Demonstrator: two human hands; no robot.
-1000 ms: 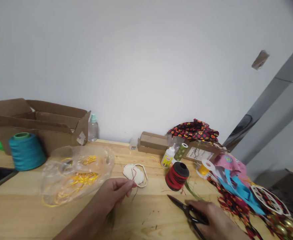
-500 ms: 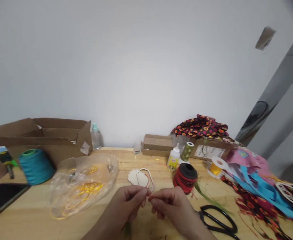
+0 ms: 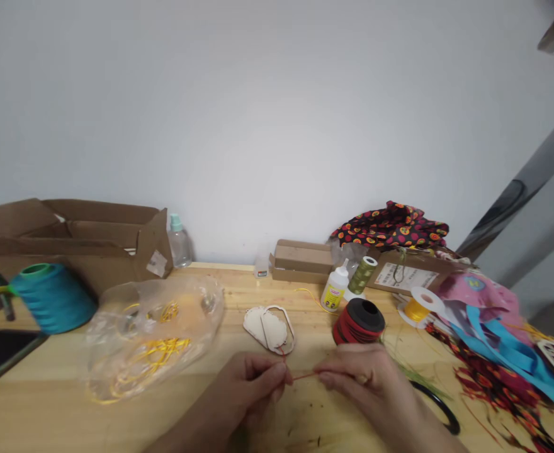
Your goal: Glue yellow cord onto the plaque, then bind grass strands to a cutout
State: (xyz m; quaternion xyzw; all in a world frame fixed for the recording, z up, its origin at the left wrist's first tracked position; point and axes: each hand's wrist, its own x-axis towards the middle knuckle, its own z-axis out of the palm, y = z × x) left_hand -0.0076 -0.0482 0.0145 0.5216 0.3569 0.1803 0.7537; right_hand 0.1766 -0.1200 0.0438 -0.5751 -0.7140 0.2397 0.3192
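Between my two hands a thin red cord is stretched nearly level. The thumb and fingertips of my left hand pinch one part of it. My right hand pinches the cord a short way to the right. From the left fingertips a bit of red cord runs up to the pale flat shapes, one solid and one an open ring, lying on the table just beyond. A spool of red cord with a black core stands behind my right hand. Black-handled scissors are partly hidden by my right forearm.
At the left are a plastic bag with yellow cord, a teal thread cone and a cardboard box. A glue bottle, a green thread spool and a yellow spool stand to the right, near blue ribbon.
My right hand has moved right, away from my left, so a length of red cord now shows between them. The camera view has shifted slightly.
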